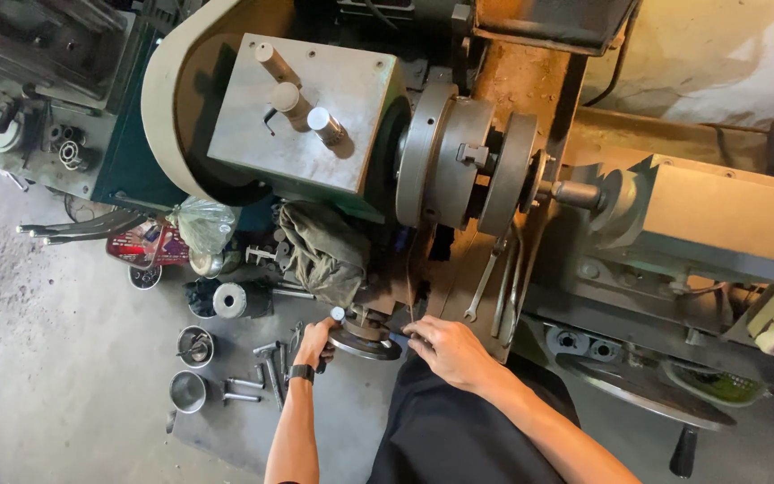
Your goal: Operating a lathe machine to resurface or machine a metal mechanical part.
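Left hand [313,343] curled shut around the rim of the round handwheel [365,341], thumb side up for leverage. Right hand [445,348] closed over the wheel's far edge, fingertips hidden; grip there impossible to judge. Disc workpiece [505,175] clamped in chuck [445,161], well above both sets of fingers. Wrenches [494,282] resting just beyond right fingers.

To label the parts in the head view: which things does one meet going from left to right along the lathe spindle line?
Grey gearbox cover with three levers → chuck → round disc workpiece → tailstock centre → tailstock body.
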